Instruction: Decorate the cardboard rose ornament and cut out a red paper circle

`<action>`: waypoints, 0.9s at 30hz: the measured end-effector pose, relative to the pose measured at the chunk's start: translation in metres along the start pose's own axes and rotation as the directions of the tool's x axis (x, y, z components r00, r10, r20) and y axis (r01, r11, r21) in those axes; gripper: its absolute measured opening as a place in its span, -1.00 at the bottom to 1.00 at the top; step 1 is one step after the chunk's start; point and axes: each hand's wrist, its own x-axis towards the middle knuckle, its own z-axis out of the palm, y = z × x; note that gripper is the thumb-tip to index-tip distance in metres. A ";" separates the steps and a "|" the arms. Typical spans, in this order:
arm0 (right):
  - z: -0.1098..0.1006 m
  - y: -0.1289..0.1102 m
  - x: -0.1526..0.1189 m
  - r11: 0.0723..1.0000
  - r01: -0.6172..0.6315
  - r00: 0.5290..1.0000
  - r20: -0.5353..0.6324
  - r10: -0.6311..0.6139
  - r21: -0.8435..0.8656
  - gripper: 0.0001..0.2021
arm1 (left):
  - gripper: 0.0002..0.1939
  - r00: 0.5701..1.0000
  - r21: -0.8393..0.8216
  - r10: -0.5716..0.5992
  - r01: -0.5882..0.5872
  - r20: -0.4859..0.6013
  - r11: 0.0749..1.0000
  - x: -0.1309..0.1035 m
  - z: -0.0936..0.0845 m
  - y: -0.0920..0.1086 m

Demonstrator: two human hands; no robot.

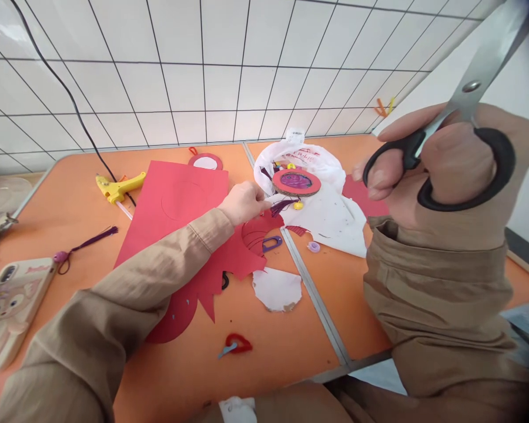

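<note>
My right hand [462,158] is raised at the right with its fingers through the black handles of a pair of scissors [469,88]; the blades point up and away. Over the table, my left hand [244,202] has its thumb and fingers pressed together at the edge of a crumpled white sheet [330,220]. What lies between those fingertips is hidden. Just beyond them are a purple tassel [284,205] and a round red cardboard piece with a purple centre [296,181]. Red paper [180,200] with a drawn circle lies under my left forearm.
A yellow glue gun [119,187] stands at the back left, near a black cord [77,106]. At left lie a phone [15,311] and another purple tassel [94,239]. A white plastic bag [330,167], paper scraps [277,289] and a red clip-like piece [240,342] are on the orange table.
</note>
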 end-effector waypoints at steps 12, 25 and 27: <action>0.001 0.004 -0.003 0.999 0.042 0.996 0.075 -0.042 0.001 -0.80 | -0.89 0.808 0.252 0.321 -0.486 0.494 0.837 -0.050 0.025 0.020; -0.001 0.009 -0.008 0.999 -0.017 0.967 0.255 0.005 0.044 -0.93 | -0.87 0.781 -0.007 0.371 -0.425 0.503 0.905 -0.062 0.033 0.008; -0.003 0.010 -0.007 0.999 -0.049 0.945 0.325 0.039 0.023 -0.92 | -0.88 0.842 -0.507 0.347 -0.103 0.413 0.856 -0.061 0.023 0.004</action>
